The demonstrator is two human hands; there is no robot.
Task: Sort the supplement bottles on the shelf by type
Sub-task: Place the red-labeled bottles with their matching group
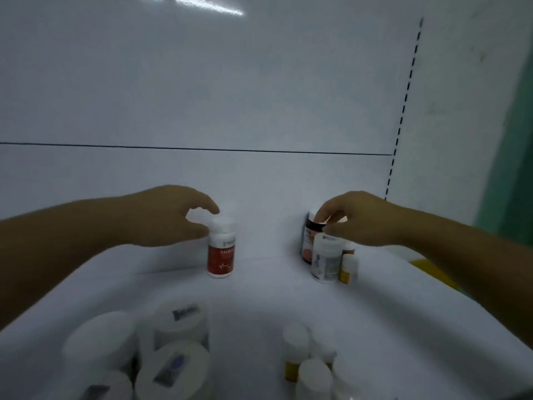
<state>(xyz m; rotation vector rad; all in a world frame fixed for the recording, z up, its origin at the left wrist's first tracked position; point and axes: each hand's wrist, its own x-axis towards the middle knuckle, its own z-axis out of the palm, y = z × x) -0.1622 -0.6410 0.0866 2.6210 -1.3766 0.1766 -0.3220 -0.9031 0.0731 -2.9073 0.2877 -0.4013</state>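
Note:
A red-labelled bottle (pixel 220 256) with a white cap stands upright at the back of the white shelf (pixel 259 301). My left hand (pixel 170 217) arches over its cap; the thumb is against the cap's left side, the forefinger hovers just above it, and a gap shows between them. To the right stands a dark bottle with a black cap (pixel 308 243). My right hand (pixel 357 217) pinches that cap from above. In front of it stand a white bottle with a grey label (pixel 326 262) and a small yellow-labelled bottle (pixel 348 269).
Blurred in the foreground are several large white-capped bottles (pixel 173 345) at the left and several small yellow-labelled bottles (pixel 302 359) at the right. A white back panel (pixel 202 96) closes the shelf behind. A slotted upright (pixel 403 105) stands at the right.

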